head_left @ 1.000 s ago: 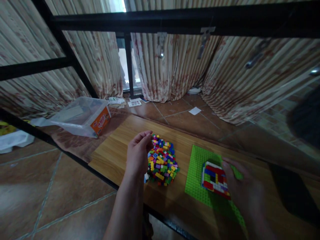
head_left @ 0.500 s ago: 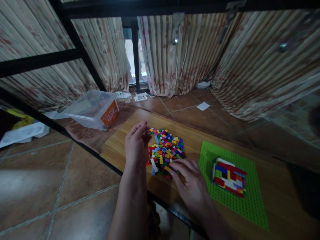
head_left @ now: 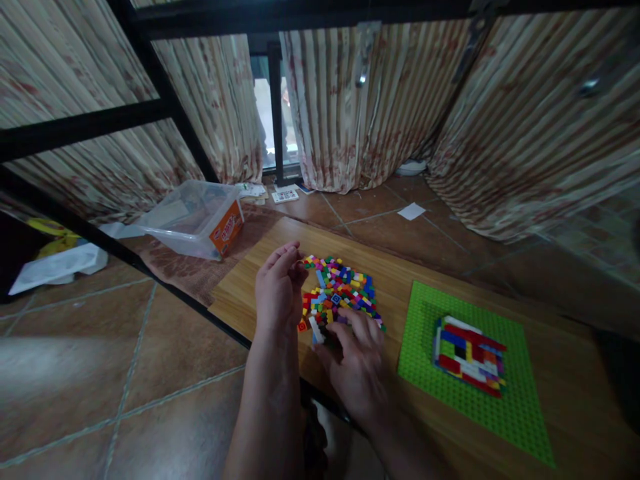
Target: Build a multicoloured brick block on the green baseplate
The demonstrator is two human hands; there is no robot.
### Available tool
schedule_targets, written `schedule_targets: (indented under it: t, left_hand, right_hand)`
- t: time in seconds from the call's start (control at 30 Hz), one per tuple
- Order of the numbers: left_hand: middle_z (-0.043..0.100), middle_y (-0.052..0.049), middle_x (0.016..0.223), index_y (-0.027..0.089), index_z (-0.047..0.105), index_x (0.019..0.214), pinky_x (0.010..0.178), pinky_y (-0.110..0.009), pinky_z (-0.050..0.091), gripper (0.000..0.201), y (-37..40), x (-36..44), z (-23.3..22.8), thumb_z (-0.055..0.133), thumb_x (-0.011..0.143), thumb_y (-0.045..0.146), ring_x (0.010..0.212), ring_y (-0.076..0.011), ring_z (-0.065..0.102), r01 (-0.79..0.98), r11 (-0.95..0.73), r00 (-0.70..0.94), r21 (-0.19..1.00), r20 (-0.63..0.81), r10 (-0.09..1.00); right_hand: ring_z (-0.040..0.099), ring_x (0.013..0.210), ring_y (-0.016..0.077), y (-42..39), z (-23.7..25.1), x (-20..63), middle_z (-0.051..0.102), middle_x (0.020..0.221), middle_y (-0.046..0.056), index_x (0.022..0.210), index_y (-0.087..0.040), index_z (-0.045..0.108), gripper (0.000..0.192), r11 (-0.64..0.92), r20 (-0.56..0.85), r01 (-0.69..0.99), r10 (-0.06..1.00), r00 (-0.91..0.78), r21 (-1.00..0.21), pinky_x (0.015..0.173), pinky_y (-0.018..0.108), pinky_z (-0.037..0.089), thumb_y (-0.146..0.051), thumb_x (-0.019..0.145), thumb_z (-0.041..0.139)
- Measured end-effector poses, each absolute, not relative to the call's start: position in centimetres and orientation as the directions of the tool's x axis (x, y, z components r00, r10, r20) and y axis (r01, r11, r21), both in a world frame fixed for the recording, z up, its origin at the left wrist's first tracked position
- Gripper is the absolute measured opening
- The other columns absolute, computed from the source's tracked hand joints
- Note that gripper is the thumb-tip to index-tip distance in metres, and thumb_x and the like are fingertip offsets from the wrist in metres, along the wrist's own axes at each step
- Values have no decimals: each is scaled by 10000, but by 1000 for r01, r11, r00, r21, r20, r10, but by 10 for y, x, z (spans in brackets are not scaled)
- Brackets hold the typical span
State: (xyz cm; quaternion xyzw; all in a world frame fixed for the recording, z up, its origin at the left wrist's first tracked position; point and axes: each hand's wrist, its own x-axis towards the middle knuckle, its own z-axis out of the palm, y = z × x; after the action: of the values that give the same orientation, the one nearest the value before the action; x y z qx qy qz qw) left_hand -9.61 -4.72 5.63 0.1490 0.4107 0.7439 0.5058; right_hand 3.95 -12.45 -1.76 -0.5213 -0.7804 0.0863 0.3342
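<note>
A loose pile of small coloured toy bricks lies on the wooden table. At its left edge is my left hand, fingertips pinched together; whatever is between them is hidden. My right hand reaches over the near side of the pile, thumb and fingers apart and curved down among the bricks. Close to its thumb a white brick leans at the pile's near edge. Right of the hands, a green baseplate carries a low block of red, white, blue and yellow bricks.
The wooden tabletop has a dark metal edge near me. Beyond its left end stands a clear plastic box with an orange label. Black metal bars cross the upper left, before striped curtains. Papers lie on the tiled floor.
My right hand has moved left across the near side of the pile, its fingers now over the bricks. My left hand keeps its pinch. The whole view has shifted slightly.
</note>
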Motion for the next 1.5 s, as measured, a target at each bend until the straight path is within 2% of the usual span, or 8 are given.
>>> schedule_targets:
  t: [0.23, 0.57, 0.7, 0.8, 0.87, 1.0, 1.13, 1.5]
  left_hand:
    - [592, 32, 683, 118, 680, 820, 512, -141, 408, 254, -47, -97, 57, 768, 600, 207, 514, -21, 494, -631, -148, -443, 761, -197, 875]
    - [585, 31, 653, 102, 672, 792, 491, -127, 432, 167, -42, -96, 63, 711, 632, 126, 499, -22, 492, -626, -115, -447, 771, -234, 864]
    - [581, 34, 649, 110, 662, 773, 485, -125, 447, 112, -42, -93, 67, 676, 663, 92, 487, -22, 490, -617, -92, -441, 782, -247, 863]
    - [577, 36, 643, 116, 657, 755, 482, -129, 453, 91, -41, -90, 70, 649, 678, 67, 479, -25, 483, -610, -77, -442, 788, -258, 859]
    - [576, 31, 633, 115, 654, 740, 480, -126, 448, 83, -41, -87, 72, 626, 690, 56, 482, -28, 483, -612, -75, -446, 787, -265, 855]
    - [578, 22, 620, 106, 657, 714, 478, -122, 436, 80, -40, -82, 74, 603, 704, 48, 484, -30, 484, -617, -55, -444, 785, -289, 848]
    - [582, 26, 623, 113, 672, 713, 489, -133, 453, 64, -36, -80, 68, 622, 697, 75, 481, -34, 490, -594, -33, -434, 803, -286, 855]
    - [598, 11, 614, 105, 678, 716, 486, -136, 448, 81, -33, -61, 61, 668, 645, 68, 493, -44, 488, -568, -20, -389, 823, -247, 887]
  right_hand:
    - [498, 1093, 271, -123, -15, 66, 581, 1174, 94, 958, -205, 651, 94, 415, 444, 796, 872, -208, -442, 951, 458, 426, -217, 886, 591]
    - [502, 1093, 272, -128, -15, 59, 596, 1155, 90, 891, -196, 644, 67, 335, 361, 831, 916, -176, -443, 935, 456, 418, -154, 852, 609]
    - [536, 1061, 236, -126, -3, 65, 626, 1123, 63, 866, -210, 652, 64, 342, 383, 761, 914, -133, -551, 920, 407, 439, -181, 878, 596]
    - [596, 926, 195, -118, 14, 88, 675, 961, 29, 877, -233, 668, 116, 310, 365, 656, 929, -57, -688, 837, 352, 473, -229, 914, 558]
    - [621, 818, 172, -111, 25, 114, 687, 873, 18, 912, -236, 680, 139, 246, 331, 553, 942, 57, -796, 745, 309, 491, -261, 921, 544]
    - [638, 773, 177, -99, 31, 169, 706, 853, 24, 873, -223, 710, 139, 69, 220, 392, 909, 354, -917, 712, 302, 502, -340, 835, 648]
    - [655, 780, 189, -96, 22, 202, 717, 863, 35, 857, -208, 721, 175, 22, 157, 291, 880, 449, -957, 716, 314, 516, -344, 748, 708]
    - [667, 883, 226, -97, 10, 247, 733, 990, 76, 928, -205, 728, 246, -46, 193, 512, 894, 404, -858, 826, 384, 507, -372, 825, 579]
